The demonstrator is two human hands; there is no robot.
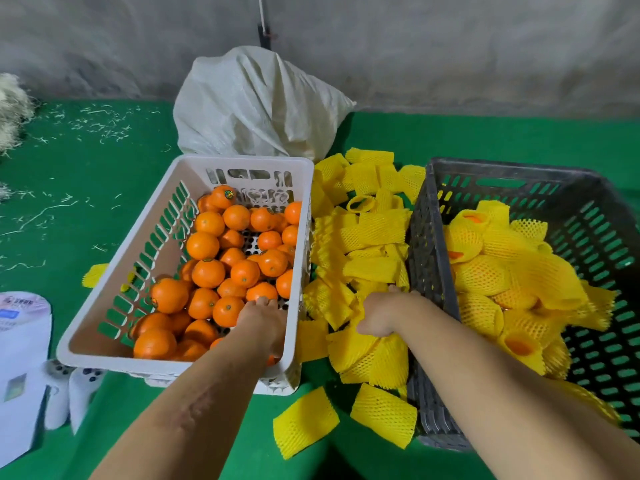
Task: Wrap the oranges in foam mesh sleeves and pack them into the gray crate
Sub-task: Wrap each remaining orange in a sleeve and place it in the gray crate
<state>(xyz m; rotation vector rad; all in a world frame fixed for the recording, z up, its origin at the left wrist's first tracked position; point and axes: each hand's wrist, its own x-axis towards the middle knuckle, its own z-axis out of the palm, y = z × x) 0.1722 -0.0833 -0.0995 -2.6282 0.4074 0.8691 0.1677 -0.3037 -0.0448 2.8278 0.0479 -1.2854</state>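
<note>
Loose oranges (207,273) fill a white slotted crate (104,341) on the left. My left hand (263,323) reaches into its near right corner, palm down, fingers bent over an orange (272,360) that barely shows under it. A pile of yellow foam mesh sleeves (367,233) lies between the crates. My right hand (381,313) rests on that pile, its fingers curled round one sleeve (349,344). The gray crate (429,237) on the right holds several wrapped oranges (485,275).
A white woven sack (256,105) stands behind the white crate. Two loose sleeves (304,420) lie on the green cloth (69,202) near the front. White packets and a paper sheet (20,358) lie at the left edge. Pale fibre scraps litter the far left.
</note>
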